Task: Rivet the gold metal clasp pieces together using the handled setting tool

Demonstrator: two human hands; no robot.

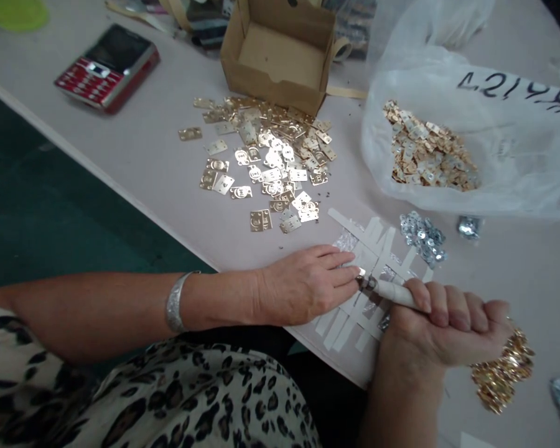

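Note:
My right hand [448,323] is wrapped round a white-handled hand tool [396,294], whose kind I cannot make out. The tool points left, and its dark metal end meets a small shiny metal piece [362,272]. My left hand [308,283] lies palm down, its fingertips pressed together at that piece, with the thumb hidden. Beneath both is a pad of crossed pale strips [376,239] over clear plastic at the table's edge. Beyond my left hand, gold-coloured metal plates [273,174] with holes are spread in a loose heap.
An open cardboard box [280,87] stands behind the plates. A white plastic bag [504,168] holds many small gold parts. Silver pieces [422,236] lie near the pad, gold pieces [504,373] by my right wrist. A red phone [107,68] rests at the left.

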